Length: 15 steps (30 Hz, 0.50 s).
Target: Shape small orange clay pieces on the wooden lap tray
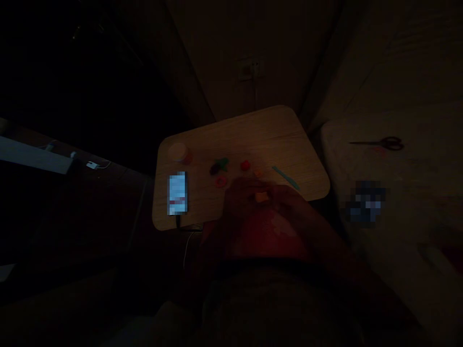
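Note:
The scene is very dark. My left hand [240, 195] and my right hand [285, 200] meet at the near edge of a small wooden table [253, 130]. Between their fingers sits a small orange lump [261, 196], pinched from both sides. Beyond the hands on the table lie a red ring-shaped piece [220, 181], a green and dark piece [219, 166], a red piece [245, 165], a small orange bit [257, 173] and a thin green tool [285, 177].
A lit phone [177, 193] with a cable lies on the table's left side, near a pale round lid or cup [178, 151]. Scissors [383, 142] rest on the pale bed or sofa at right. A wall socket [249, 70] is behind.

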Tool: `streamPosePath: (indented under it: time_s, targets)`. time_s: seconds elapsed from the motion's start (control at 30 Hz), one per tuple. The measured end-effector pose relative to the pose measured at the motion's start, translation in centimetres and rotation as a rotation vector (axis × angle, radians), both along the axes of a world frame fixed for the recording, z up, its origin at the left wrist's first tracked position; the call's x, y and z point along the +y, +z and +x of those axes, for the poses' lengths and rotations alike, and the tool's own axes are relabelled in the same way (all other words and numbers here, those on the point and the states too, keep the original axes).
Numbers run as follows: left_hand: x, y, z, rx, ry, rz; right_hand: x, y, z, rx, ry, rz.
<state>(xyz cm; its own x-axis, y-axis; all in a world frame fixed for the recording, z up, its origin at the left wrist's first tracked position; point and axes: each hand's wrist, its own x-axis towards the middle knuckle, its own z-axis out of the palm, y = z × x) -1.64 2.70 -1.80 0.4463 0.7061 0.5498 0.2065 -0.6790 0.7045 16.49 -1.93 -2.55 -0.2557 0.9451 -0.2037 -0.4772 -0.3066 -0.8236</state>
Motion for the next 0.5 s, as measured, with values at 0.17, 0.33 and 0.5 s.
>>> streamPosePath:
  time_s: [0.17,0.33,0.5]
  targets:
    - [-0.2,0.6,0.2,-0.077,-0.053,-0.038,-0.1,-1.1,-0.3,0.145,-0.016,-0.022]
    - [-0.4,1.1,0.3,-0.207,-0.066,-0.039,-0.4,-2.4,-0.6,0.271,0.042,-0.066]
    - [-0.8,1.2,0.6,-0.313,-0.124,-0.162,-0.6,-2.2,-0.8,0.353,0.073,-0.065]
